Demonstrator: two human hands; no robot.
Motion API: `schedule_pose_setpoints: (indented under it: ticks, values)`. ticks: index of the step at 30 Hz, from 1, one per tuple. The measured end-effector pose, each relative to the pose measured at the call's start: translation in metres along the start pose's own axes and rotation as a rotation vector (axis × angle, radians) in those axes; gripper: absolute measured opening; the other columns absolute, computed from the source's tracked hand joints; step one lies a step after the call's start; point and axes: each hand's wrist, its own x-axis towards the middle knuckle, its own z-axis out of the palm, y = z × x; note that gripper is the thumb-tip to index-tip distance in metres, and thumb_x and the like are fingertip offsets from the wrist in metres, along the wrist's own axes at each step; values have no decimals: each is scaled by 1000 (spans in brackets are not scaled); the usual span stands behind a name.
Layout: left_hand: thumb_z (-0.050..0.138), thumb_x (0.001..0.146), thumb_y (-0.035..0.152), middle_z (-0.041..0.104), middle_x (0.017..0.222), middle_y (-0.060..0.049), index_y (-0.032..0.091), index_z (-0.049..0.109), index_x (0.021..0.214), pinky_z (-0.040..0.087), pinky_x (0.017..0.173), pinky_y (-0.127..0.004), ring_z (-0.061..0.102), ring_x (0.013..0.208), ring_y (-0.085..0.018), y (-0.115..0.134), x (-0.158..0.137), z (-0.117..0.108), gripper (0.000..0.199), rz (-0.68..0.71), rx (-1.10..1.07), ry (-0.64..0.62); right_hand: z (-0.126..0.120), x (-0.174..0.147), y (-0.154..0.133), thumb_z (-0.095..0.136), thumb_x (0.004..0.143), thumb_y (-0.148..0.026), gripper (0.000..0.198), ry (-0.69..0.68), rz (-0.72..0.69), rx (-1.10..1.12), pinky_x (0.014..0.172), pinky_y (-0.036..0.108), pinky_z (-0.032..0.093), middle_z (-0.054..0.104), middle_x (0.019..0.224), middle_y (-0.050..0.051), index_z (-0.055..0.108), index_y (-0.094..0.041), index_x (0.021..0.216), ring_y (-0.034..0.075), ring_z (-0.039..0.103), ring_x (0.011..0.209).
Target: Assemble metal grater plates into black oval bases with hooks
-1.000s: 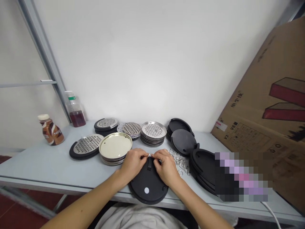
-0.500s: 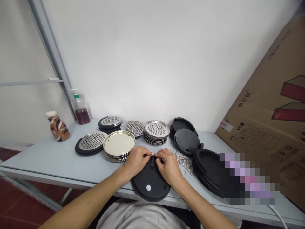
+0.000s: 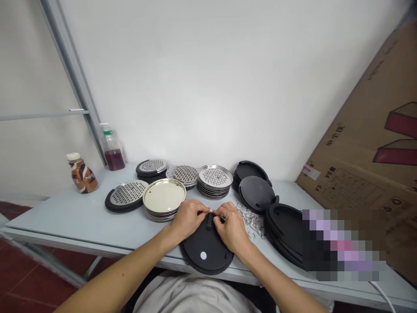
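Observation:
A round black disc [image 3: 208, 252] lies at the table's front edge, with a white dot and a short black tab [image 3: 209, 222] near its far rim. Above that tab, the fingertips of my left hand [image 3: 190, 218] pinch a small shiny metal piece [image 3: 210, 211] from the left. From the right, my right hand [image 3: 230, 226] has thumb and finger closed on the same piece, resting over the disc. Fingers hide most of the piece's shape. Just beyond my right hand lies a pile of wire clips [image 3: 250, 217], with a loose metal ring [image 3: 251, 235] beside it.
Pale metal lids [image 3: 164, 195] are stacked left of my hands, near a black-rimmed grater disc [image 3: 127, 194]. Perforated metal discs [image 3: 215, 176] stand behind. Black round holders [image 3: 286, 221] pile up at right, before a cardboard box [image 3: 358, 165]. Two bottles [image 3: 83, 174] stand far left.
The view has shifted very slightly. Both hands keep their pinch at the same spot, and nothing has been let go.

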Motion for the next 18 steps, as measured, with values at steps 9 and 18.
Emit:
schedule_pose_setpoints:
  ticks: [9,18]
  values:
    - [67,79,2,79,85,-2,20,78,84,51,77,-29,71,81,-20,6,0,-1,21,-47,-28,-9,-1,-1,-1,51,73,-1,22,2,43,-34,71,33,38,57,71,3,54,-22,67,23,51,79]
    - [63,86,9,78,96,-3,20,76,98,54,81,-30,71,87,-19,4,-2,-2,20,-99,-97,7,-5,-4,-3,51,76,-3,21,-8,67,-7,79,36,43,65,81,5,63,-19,80,25,56,87]
